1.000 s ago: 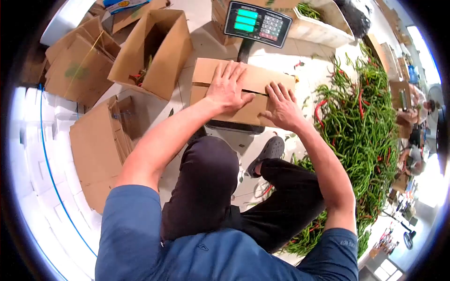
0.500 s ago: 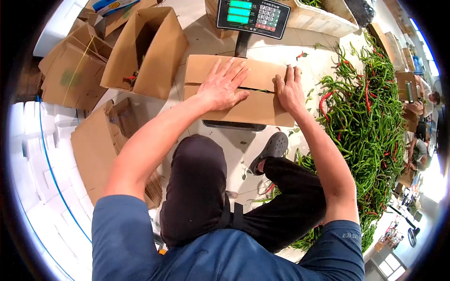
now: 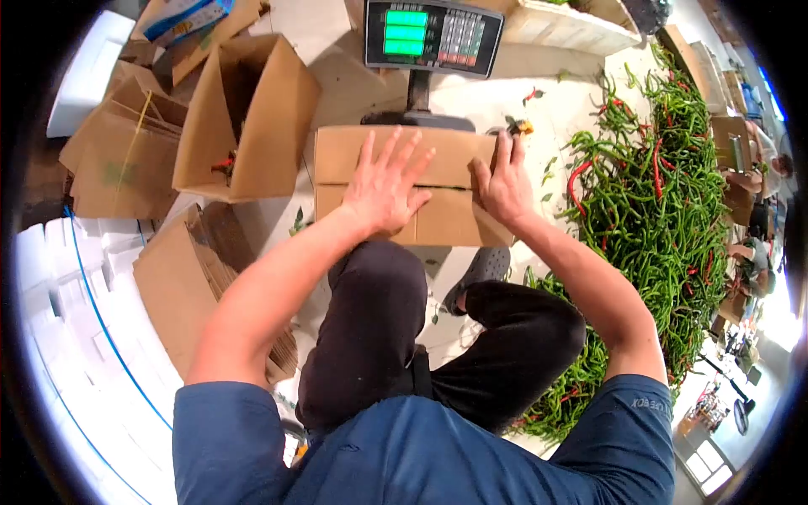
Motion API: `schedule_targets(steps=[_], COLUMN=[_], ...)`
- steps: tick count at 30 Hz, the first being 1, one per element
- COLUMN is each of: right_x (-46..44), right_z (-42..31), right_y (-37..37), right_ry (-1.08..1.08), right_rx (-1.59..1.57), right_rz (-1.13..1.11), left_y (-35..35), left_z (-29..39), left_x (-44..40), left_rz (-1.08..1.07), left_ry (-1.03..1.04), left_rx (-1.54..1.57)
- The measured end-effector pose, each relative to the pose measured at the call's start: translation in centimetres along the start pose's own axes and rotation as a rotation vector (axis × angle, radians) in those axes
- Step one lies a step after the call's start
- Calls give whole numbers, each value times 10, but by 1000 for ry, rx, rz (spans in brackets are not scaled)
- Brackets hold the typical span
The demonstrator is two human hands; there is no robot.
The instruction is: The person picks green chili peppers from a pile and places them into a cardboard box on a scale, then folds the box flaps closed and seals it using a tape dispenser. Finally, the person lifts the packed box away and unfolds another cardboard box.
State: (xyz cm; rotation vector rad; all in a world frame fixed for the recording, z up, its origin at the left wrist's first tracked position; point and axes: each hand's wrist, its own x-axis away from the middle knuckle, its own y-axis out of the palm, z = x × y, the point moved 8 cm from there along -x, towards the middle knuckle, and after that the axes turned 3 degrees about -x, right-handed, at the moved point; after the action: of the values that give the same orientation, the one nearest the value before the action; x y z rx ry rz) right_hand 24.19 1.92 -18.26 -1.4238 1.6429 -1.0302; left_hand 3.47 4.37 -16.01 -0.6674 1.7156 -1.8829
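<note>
A cardboard box (image 3: 454,220) with its top flaps folded to a narrow center slit lies in front of my knees. Flat on its left part rests my left hand (image 3: 380,187), fingers spread. My right hand (image 3: 507,187) presses on the right end of the lid, thumb apart from the straight fingers. Just beyond the box stands a digital scale (image 3: 433,40) with a green lit display; part of its dark platform (image 3: 421,120) shows behind the far edge. A small yellow and dark object (image 3: 522,128) sits past my right fingertips, its kind unclear.
A large heap of green chili peppers (image 3: 648,202), with some red ones, covers the floor at right. An open cardboard box (image 3: 282,118) and flattened cartons (image 3: 126,168) stand at left, near stacked white foam boxes (image 3: 84,295). Other people (image 3: 762,168) are at far right.
The box has slid toward me and slightly left with both hands on it, uncovering part of the scale platform. The yellow and dark object has come into sight behind it.
</note>
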Motion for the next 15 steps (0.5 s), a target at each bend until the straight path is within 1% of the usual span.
schedule_targets(steps=[1, 2, 4, 6, 8, 9, 12, 13, 15], right_x=[-2, 1, -2, 3, 2, 4, 5, 4, 5], right_z=[6, -2, -19, -24, -16, -10, 11, 19, 21], right_y=[9, 0, -16, -26, -24, -24, -12, -6, -7], right_ry=[-108, -61, -156, -162, -84, -63, 66, 124, 161], right_rx=[104, 30, 55, 2, -134, -192, -294, -310, -385], right_rz=[27, -45, -27, -10, 37, 113, 176, 123, 93], left_y=[1, -1, -2, 0, -4, -1, 1, 1, 2], left_z=[2, 3, 2, 1, -6, -5, -5, -4, -2], left_x=[0, -1, -9, -17, -29, -28, -27, -28, -28], left_rz=[8, 9, 17, -67, -79, -75, -70, -79, -67], left_ry=[26, 44, 87, 109, 108, 97, 75, 66, 59], left_rx=[5, -7, -30, 1, 11, 23, 12, 0, -12])
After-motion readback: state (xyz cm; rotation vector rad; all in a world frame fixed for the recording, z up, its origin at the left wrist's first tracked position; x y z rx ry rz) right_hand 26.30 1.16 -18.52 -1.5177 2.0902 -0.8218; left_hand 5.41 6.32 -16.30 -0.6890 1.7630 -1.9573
